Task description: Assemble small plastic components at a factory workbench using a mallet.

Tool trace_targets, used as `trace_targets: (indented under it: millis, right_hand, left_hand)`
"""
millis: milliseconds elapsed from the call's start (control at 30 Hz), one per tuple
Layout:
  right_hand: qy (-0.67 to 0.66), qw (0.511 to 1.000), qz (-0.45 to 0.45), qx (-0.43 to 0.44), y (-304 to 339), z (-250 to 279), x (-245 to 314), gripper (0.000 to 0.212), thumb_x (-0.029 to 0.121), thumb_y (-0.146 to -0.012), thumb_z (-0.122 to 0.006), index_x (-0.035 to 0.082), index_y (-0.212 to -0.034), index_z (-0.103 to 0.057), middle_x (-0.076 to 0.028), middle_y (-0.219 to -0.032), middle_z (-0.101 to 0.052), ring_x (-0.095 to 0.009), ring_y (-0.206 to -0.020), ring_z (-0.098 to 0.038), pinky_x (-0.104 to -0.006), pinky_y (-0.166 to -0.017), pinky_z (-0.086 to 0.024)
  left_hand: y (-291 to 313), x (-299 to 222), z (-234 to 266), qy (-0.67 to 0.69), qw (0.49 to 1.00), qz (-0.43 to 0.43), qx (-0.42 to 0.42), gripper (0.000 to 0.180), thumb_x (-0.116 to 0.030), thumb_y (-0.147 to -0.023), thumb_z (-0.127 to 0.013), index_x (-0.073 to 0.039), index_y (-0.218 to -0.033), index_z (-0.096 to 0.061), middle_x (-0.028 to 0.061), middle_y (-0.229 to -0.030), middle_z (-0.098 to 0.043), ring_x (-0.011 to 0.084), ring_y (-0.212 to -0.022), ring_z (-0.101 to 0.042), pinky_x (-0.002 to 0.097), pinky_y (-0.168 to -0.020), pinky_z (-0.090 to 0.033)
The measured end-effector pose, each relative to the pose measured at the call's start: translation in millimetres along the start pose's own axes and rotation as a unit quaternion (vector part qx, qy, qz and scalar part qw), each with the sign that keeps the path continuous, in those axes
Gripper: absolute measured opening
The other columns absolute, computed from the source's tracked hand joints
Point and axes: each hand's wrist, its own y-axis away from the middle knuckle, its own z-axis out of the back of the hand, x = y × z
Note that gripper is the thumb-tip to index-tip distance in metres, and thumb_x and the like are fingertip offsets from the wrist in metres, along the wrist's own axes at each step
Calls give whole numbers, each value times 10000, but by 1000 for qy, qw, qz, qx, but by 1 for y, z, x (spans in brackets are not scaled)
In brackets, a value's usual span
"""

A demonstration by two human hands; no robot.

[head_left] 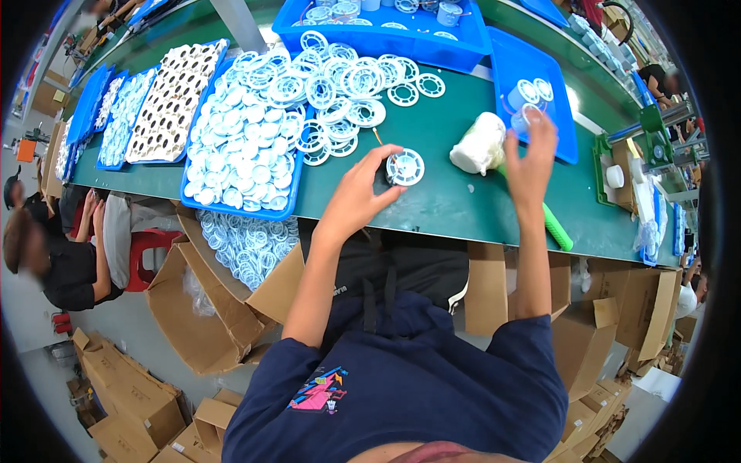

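My left hand [359, 193] curls its thumb and index finger around a round part with a white slotted ring [406, 167] on top, standing on the green bench. A thin orange wire shows beside it. Over the blue tray at the right, my right hand [532, 158] has its fingers around a white cylindrical part [525, 118]; the grip is slightly blurred. Two similar cylinders with white ring tops [529, 91] stand in that tray. Between my hands lies a mallet with a white wrapped head [478, 143], its green handle [557, 228] running under my right wrist.
Loose white slotted rings [364, 79] pile up beside a blue tray of white round caps [239, 154]. Behind stands a blue bin [455, 54] of cylindrical parts. A green fixture [656, 139] is at the right. Cardboard boxes [193, 309] sit below the bench; a person sits at the left.
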Motion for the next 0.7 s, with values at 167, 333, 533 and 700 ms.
trace_targets:
  millis: [167,333,533,700]
  right_hand:
    - [-392,863,74,312,25,0,100,511,118,-877,-769,80,-1366,-628,-162,-1465,-532,-356,-1282,-578,-428,-1062,-484]
    - [-434,846,-21,310,40,-8,112,518,83,-851,-786,69,-1345,-630,-160,-1341,-574,-352,-1222,-590,-408,-1002,-503]
    - [-412,875,-77,242,51,-18,138,574,118,-802,-842,10,-1316,-611,-167,-1248,-566,-343,-1141,-605,-411,-957,-515]
    - [-376,891,-93,237,58,-12,146,610,143,-788,-855,5,-1328,-607,-173,-1233,-565,-357,-1131,-604,-416,-950,-516]
  left_hand:
    - [15,0,11,8,999,-13,40,635,-46,-866,-766,-86,-1456,-538,148,-1418,-633,352,-1283,-627,413,-1056,-505]
    - [33,-10,-1,-90,995,-46,-25,656,4,-873,-744,-75,-1486,-525,130,-1523,-577,348,-1368,-577,419,-1102,-486]
    - [51,-5,-17,-200,969,-51,-134,732,-4,-857,-746,-12,-1528,-453,172,-1568,-512,362,-1461,-473,471,-1190,-389]
    - [47,0,-34,-217,964,-44,-145,940,-202,-814,-853,36,-1559,-332,266,-1491,-504,439,-1404,-477,545,-1197,-343]
